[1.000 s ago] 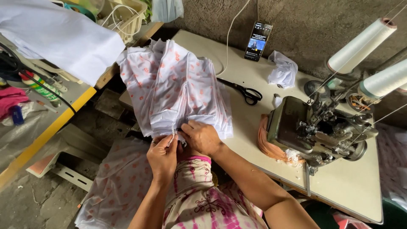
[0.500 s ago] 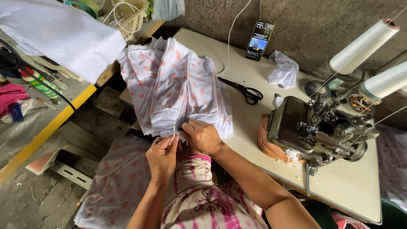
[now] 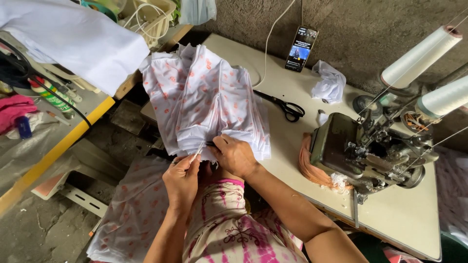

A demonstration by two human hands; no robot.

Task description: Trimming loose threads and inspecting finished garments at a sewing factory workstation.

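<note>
A pale tabletop point(image 3: 292, 160) by a rough grey wall point(image 3: 370, 34) carries a green sewing machine point(image 3: 360, 151) at its right end, a stack of white dotted cloth point(image 3: 209, 102) over its left edge, where both hands, left hand point(image 3: 181, 181) and right hand point(image 3: 235, 155), pinch the cloth, and black scissors point(image 3: 282, 104) mid-table.

Both arms bare from elbow down, no sleeves in view, no watch or bracelet visible. Left hand point(image 3: 181, 180): thin ring on one finger, shows as a dark band on the side away from the sewing machine point(image 3: 363, 148). Right hand point(image 3: 235, 156), the one nearer the sewing machine: no ring that I can make out. Clothing: cream/beige garment point(image 3: 229, 229) with magenta-pink tie-dye streaks, plus a dark scrollwork print across the middle. A solid pink band edges the garment at the end nearest the sewing machine. Fabric looks thin, loosely draped, lightly creased.
</note>
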